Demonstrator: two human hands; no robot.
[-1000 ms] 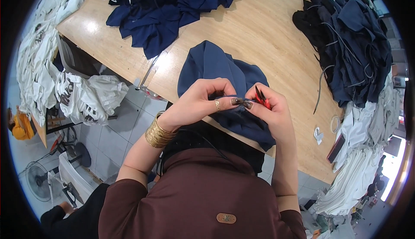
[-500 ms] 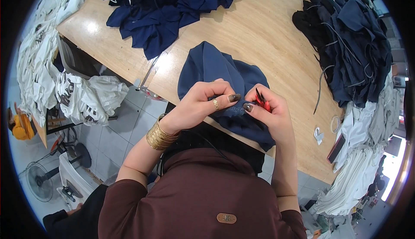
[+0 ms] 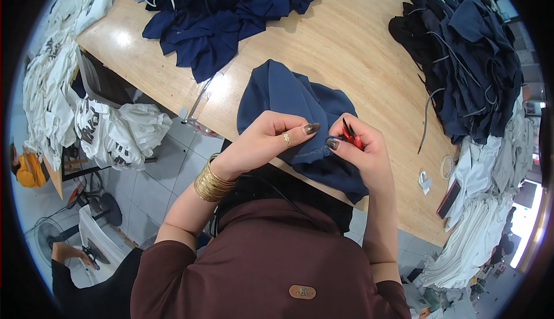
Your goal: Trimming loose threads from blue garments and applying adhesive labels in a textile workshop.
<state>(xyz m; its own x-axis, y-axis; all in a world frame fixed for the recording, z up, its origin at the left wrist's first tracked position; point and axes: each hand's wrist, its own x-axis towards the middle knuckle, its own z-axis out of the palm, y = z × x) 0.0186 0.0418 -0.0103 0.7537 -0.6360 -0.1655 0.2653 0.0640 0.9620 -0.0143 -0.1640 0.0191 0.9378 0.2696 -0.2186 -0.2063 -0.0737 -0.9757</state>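
A slate-blue garment (image 3: 283, 94) lies bunched on the front edge of the table, partly hanging over it, a stitched seam showing between my hands. My left hand (image 3: 271, 140) pinches the cloth between thumb and fingers; gold bangles ring its wrist. Close beside it, my right hand (image 3: 366, 151) is closed around small red thread snips (image 3: 351, 137) with dark blades pointing up. Its thumb and forefinger also press at the cloth near the seam. The fingertips under the fabric are hidden.
Navy garments (image 3: 225, 19) heap at the table's far side; dark garments (image 3: 461, 59) with cords pile at the right. A phone (image 3: 448, 199) and a tape roll (image 3: 447, 166) lie near white folded cloth (image 3: 467, 244). A co-worker's hand (image 3: 72, 254) is at lower left, near a fan.
The garment has shifted slightly between my hands, and more of the stitched seam shows. At lower left, a co-worker's arm has reached further into view.
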